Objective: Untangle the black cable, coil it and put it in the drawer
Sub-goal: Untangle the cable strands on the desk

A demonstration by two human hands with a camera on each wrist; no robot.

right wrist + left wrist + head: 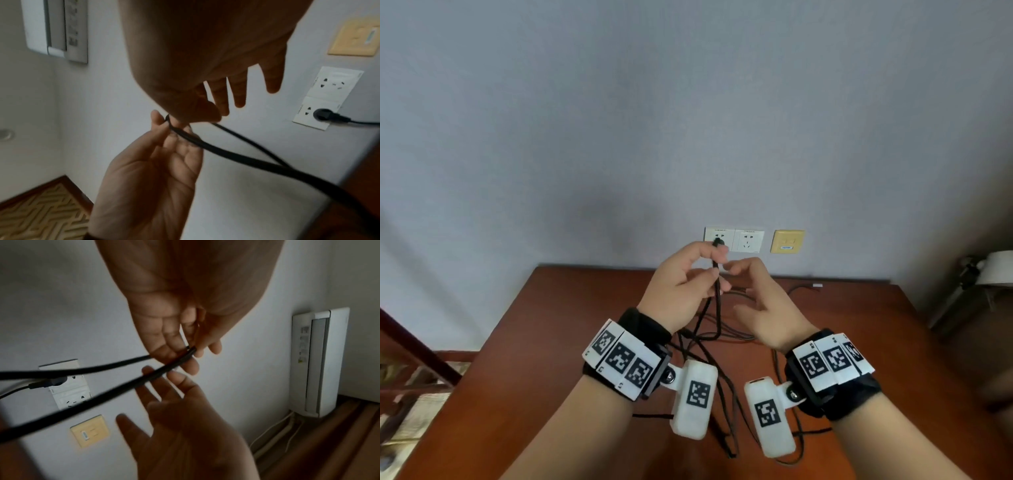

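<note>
**Left hand pinches a bend of black cable above the table**

No writing is legible: the small print on the white wall sockets and the blue tag on the yellow wall plate are too blurred to read, and the wrist bands carry only black-and-white square markers.

At centre frame in the head view, the left hand grips a folded bend of the black cable between thumb and curled fingers. From that bend two strands run down toward the lower centre, so the held stretch lies near vertical, fold uppermost. Below, the rest sprawls in loose loops across the brown table.

The right hand sits just right of the bend, fingers spread and relaxed, gripping nothing; whether a fingertip touches the cable cannot be told.

A black plug sits in the left-hand socket.
</note>
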